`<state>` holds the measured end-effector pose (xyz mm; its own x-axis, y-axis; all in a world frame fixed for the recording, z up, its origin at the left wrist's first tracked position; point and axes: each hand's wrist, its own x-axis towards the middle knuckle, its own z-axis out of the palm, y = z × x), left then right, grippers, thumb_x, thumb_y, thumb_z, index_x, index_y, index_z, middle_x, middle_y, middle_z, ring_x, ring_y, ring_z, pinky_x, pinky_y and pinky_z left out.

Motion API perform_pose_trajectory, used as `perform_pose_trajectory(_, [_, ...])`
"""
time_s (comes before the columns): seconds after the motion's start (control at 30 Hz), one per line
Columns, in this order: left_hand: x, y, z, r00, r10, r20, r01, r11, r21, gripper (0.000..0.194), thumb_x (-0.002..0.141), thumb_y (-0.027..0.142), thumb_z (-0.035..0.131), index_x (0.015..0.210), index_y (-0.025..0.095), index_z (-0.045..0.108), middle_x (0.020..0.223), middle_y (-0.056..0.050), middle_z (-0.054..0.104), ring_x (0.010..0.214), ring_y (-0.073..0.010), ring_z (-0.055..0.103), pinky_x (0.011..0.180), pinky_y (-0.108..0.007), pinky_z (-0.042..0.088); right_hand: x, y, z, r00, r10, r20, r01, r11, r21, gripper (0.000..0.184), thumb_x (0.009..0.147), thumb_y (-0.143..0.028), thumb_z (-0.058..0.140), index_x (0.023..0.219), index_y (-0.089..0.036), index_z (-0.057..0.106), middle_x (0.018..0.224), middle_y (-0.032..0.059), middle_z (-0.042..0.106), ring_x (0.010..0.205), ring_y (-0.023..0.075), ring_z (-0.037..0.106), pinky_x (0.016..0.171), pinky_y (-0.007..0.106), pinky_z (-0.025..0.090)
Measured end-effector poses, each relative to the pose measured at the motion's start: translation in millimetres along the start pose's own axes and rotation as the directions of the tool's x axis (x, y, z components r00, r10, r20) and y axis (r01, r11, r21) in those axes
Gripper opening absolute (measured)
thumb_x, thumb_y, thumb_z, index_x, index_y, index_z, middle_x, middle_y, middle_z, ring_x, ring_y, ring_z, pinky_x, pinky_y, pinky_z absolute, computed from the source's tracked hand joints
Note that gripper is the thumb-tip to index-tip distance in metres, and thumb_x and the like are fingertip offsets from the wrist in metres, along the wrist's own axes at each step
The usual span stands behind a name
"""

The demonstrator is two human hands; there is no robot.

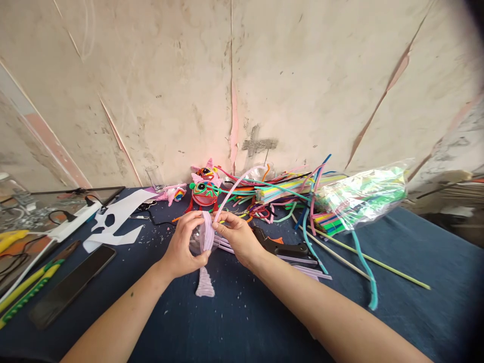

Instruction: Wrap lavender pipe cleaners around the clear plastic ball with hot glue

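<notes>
My left hand (180,251) curls its fingers and thumb round a clear plastic ball (194,244), which is partly hidden behind the fingers. Lilac pipe cleaners (206,233) lie side by side as a band over the ball. Between thumb and fingers, my right hand (241,241) pinches a lilac pipe cleaner (229,195) at the band's top right; its free length arcs up and to the right. Below the ball hangs a flared, tail-like lilac piece (205,283). More lilac pipe cleaners (310,271) lie on the table, partly under my right arm.
Behind my right hand lies a black glue gun (282,246). Finished-looking red and pink figures (204,193), pipe cleaner bundles (283,191) and a clear bag (363,196) line the wall. To the left are a phone (73,287), cut white paper (119,217) and a power strip (75,220).
</notes>
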<state>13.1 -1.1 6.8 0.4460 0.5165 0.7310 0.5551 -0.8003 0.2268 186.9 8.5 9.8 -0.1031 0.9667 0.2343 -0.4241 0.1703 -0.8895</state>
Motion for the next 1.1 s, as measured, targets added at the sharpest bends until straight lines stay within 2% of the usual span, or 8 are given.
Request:
perform_pose_trajectory(0.2, [-0.2, 1.0, 0.5, 1.000, -0.013, -0.003, 0.013, 1.000, -0.015, 0.071, 0.064, 0.014, 0.065, 0.129, 0.023, 0.039, 0.132, -0.013, 0.046, 0.125, -0.0323, 0.046, 0.104, -0.053, 0.040, -2.2, -0.8, 2.3, 1.000, 0.000, 0.010, 0.000, 0.999, 0.038, 0.028, 0.058, -0.040, 0.082, 0.069, -0.021, 0.064, 0.090, 0.0004, 0.065, 0.080, 0.0161, 0.059, 0.074, 0.030, 0.047])
perform_pose_trajectory(0.33, [-2.0, -1.9, 3.4, 0.995, -0.100, -0.007, 0.099, 0.991, -0.091, 0.069, 0.064, 0.015, 0.066, 0.127, 0.024, 0.041, 0.132, -0.013, 0.046, 0.126, -0.0329, 0.046, 0.105, -0.055, 0.039, -2.3, -2.5, 1.6, 0.998, 0.050, 0.026, -0.050, 0.999, 0.003, 0.033, 0.058, -0.043, 0.080, 0.076, -0.021, 0.063, 0.083, -0.0001, 0.065, 0.075, 0.0163, 0.059, 0.070, 0.030, 0.048])
perform_pose_trajectory(0.47, [-4.3, -6.8, 7.4, 0.968, -0.251, 0.001, 0.241, 0.926, -0.292, 0.063, 0.066, 0.015, 0.064, 0.125, 0.023, 0.042, 0.134, -0.014, 0.044, 0.126, -0.0323, 0.047, 0.104, -0.052, 0.041, -2.2, -3.4, -0.8, 0.996, 0.062, 0.057, -0.056, 0.993, -0.104, 0.036, 0.060, -0.039, 0.079, 0.087, -0.021, 0.063, 0.093, 0.0017, 0.066, 0.074, 0.0156, 0.059, 0.070, 0.031, 0.048])
perform_pose_trajectory(0.57, [-5.4, -8.9, 8.9, 0.951, -0.308, 0.019, 0.294, 0.883, -0.365, 0.061, 0.067, 0.016, 0.064, 0.125, 0.023, 0.043, 0.135, -0.014, 0.042, 0.127, -0.0320, 0.048, 0.103, -0.051, 0.042, -2.2, -2.6, -2.6, 0.997, -0.004, 0.076, 0.023, 0.966, -0.257, 0.038, 0.061, -0.031, 0.078, 0.096, -0.022, 0.064, 0.103, 0.0037, 0.066, 0.089, 0.0194, 0.060, 0.080, 0.034, 0.048])
perform_pose_trajectory(0.67, [-5.9, -9.5, 9.0, 0.956, -0.294, 0.005, 0.279, 0.901, -0.332, 0.064, 0.065, 0.014, 0.065, 0.125, 0.023, 0.043, 0.134, -0.014, 0.043, 0.128, -0.0324, 0.046, 0.105, -0.052, 0.040, -2.5, -0.8, -3.4, 0.994, -0.061, 0.093, 0.090, 0.931, -0.353, 0.037, 0.063, -0.028, 0.076, 0.097, -0.022, 0.064, 0.105, 0.0040, 0.066, 0.101, 0.0219, 0.059, 0.089, 0.037, 0.044])
perform_pose_trajectory(0.87, [-5.7, -11.2, 9.5, 0.959, -0.281, 0.025, 0.277, 0.919, -0.282, 0.064, 0.067, 0.014, 0.066, 0.126, 0.023, 0.043, 0.134, -0.014, 0.043, 0.128, -0.0316, 0.044, 0.105, -0.052, 0.040, -2.8, 3.0, -3.7, 0.998, -0.026, 0.055, 0.046, 0.920, -0.389, 0.038, 0.063, -0.024, 0.073, 0.099, -0.020, 0.062, 0.108, 0.0053, 0.064, 0.101, 0.0220, 0.058, 0.088, 0.038, 0.044])
perform_pose_trajectory(1.0, [-6.4, -14.9, 8.8, 0.950, -0.294, 0.102, 0.311, 0.885, -0.347, 0.056, 0.076, 0.025, 0.065, 0.128, 0.022, 0.043, 0.136, -0.015, 0.041, 0.130, -0.0317, 0.042, 0.106, -0.051, 0.039, -1.6, 5.5, -4.6, 0.999, 0.000, 0.041, 0.015, 0.929, -0.369, 0.036, 0.063, -0.024, 0.072, 0.098, -0.019, 0.063, 0.104, 0.0047, 0.065, 0.097, 0.0208, 0.059, 0.084, 0.035, 0.046])
perform_pose_trajectory(1.1, [-7.6, -17.9, 7.2, 0.939, -0.316, 0.136, 0.343, 0.842, -0.417, 0.044, 0.086, 0.033, 0.054, 0.128, 0.022, 0.046, 0.137, -0.015, 0.043, 0.131, -0.0311, 0.042, 0.106, -0.050, 0.038, -0.8, 7.2, -4.9, 0.999, 0.020, 0.032, -0.008, 0.942, -0.334, 0.035, 0.062, -0.025, 0.073, 0.096, -0.019, 0.064, 0.102, 0.0042, 0.066, 0.093, 0.0199, 0.060, 0.080, 0.034, 0.048])
